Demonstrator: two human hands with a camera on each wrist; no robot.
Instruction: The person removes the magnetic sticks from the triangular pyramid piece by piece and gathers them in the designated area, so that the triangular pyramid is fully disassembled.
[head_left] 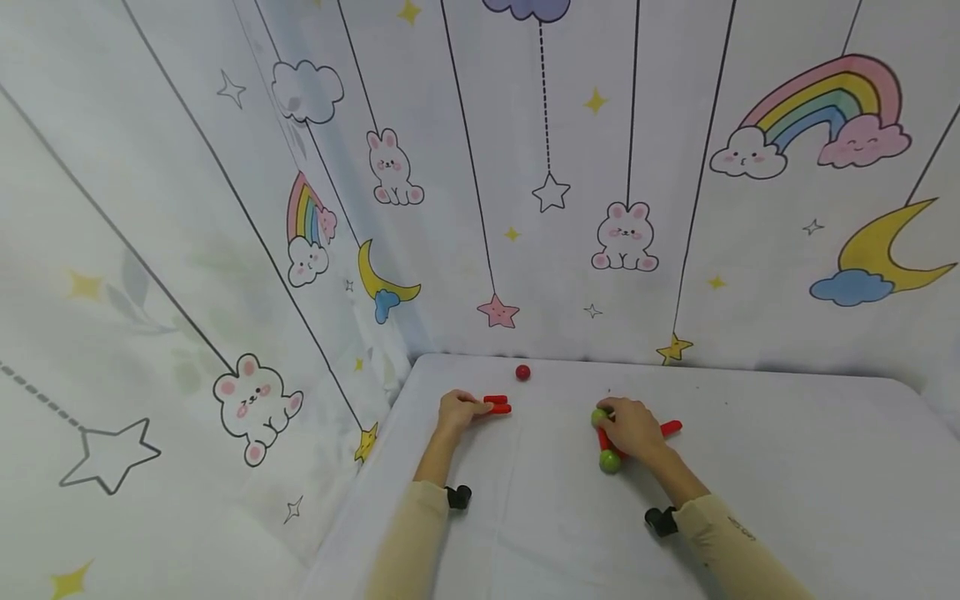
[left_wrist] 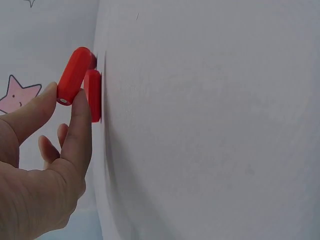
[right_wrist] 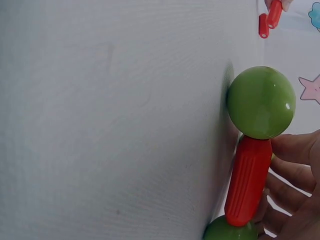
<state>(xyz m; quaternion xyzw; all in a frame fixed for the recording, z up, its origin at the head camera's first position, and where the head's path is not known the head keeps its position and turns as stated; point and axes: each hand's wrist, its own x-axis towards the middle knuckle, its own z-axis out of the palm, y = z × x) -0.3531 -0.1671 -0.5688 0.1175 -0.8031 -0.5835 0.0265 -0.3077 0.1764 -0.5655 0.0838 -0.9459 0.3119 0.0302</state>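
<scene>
My left hand (head_left: 456, 412) pinches one end of a red rod (left_wrist: 73, 75) between thumb and finger, raised a little off the table. A small pale spot shows in the rod's near end. Close behind it, a second red rod (left_wrist: 93, 95) lies on the white cloth. Farther right, my right hand (head_left: 633, 427) grips a piece made of red rods and green balls. Its red rod (right_wrist: 249, 180) joins a green ball (right_wrist: 262, 102) to another green ball (head_left: 610, 461). Another red rod (head_left: 671, 428) sticks out past the hand, whose palm hides part of the piece.
A red ball (head_left: 522, 372) sits near the back edge of the white-covered table (head_left: 540, 517). Behind and to the left hang white curtains (head_left: 555, 275) printed with rabbits, stars and rainbows. Dark wrist cameras (head_left: 662, 522) are strapped under both forearms.
</scene>
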